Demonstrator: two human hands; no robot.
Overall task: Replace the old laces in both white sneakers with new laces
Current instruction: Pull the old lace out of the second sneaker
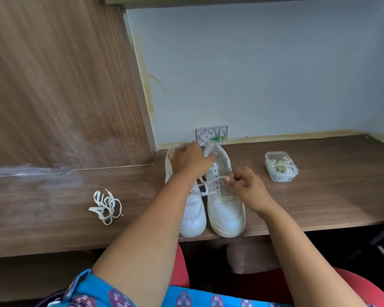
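Note:
Two white sneakers stand side by side on the wooden desk, toes toward me. My left hand rests over the collars, its fingers on the top of the right sneaker, and my forearm hides much of the left sneaker. My right hand pinches the end of a white lace that runs across the right sneaker's eyelets. A loose bundle of white laces lies on the desk to the left.
A clear plastic container holding white laces sits at the right of the desk. A small white wall box is mounted behind the sneakers. A wooden panel rises at the left; the desk's front edge is just before the toes.

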